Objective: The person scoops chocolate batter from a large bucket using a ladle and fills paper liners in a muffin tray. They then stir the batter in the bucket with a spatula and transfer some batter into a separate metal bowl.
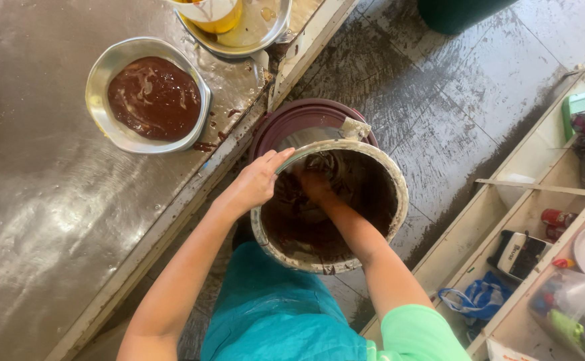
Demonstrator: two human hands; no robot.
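A large round metal bowl (399, 200), smeared inside with dark brown batter, is tilted over a maroon bucket (292, 113) on the floor. My left hand (256, 180) grips the bowl's near-left rim. Deep inside the bowl, my right hand (316, 187) is coated in the brown batter and presses against the inner wall; whether it holds anything I cannot tell. A smaller metal pan (102, 67) filled with the same brown batter sits on the steel table at upper left.
The steel table (38, 220) runs along the left, its edge smeared with batter. Another metal bowl (266, 30) with a yellow-filled container stands at the top. Wooden shelves (533, 200) with assorted items line the right. The tiled floor (453, 113) is wet and streaked.
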